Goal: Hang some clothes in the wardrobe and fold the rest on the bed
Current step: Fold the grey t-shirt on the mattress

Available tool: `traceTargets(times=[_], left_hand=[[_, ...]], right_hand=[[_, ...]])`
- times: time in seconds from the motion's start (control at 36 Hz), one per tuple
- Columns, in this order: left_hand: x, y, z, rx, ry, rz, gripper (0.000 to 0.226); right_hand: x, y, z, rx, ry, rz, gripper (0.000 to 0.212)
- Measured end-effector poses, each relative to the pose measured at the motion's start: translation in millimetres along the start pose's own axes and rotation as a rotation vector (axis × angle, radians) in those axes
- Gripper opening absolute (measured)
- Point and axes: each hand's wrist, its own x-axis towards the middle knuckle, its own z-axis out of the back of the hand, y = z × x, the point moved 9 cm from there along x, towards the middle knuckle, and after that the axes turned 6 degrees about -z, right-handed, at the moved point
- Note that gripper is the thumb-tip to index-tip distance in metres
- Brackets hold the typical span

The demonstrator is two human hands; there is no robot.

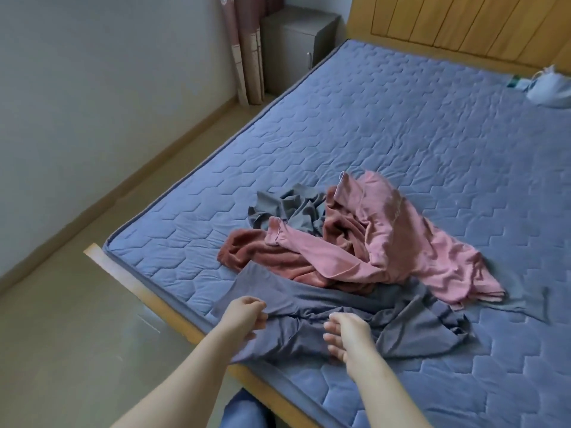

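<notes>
A grey-blue garment (309,332) lies crumpled at the near edge of the bed (401,125). My left hand (244,316) pinches its left edge near the mattress border. My right hand (346,335) grips a bunch of its cloth in the middle. Behind it lies a heap: a pink long-sleeved top (401,242), a rust-brown garment (278,257) and a dark grey garment (293,208), tangled together.
The wooden bed frame (129,279) juts out at the near left corner. Wooden headboard (463,23) at the back, a grey nightstand (293,47) and curtain (247,47) beside it. A white bag (550,88) sits on the bed's far right. Floor (77,319) to the left.
</notes>
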Motion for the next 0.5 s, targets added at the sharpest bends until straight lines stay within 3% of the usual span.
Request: traceTargets(times=[0.33, 0.5], left_hand=[[123.2, 67.4, 51.1, 0.278, 0.039, 0.234, 0.005], [160.6, 100.4, 82.6, 0.431, -0.012, 0.305, 0.015]], right_hand=[[64.5, -38.3, -62.3, -0.088, -0.093, -0.248, 0.021], [81.3, -58.6, -70.6, -0.027, -0.144, -0.345, 0.014]])
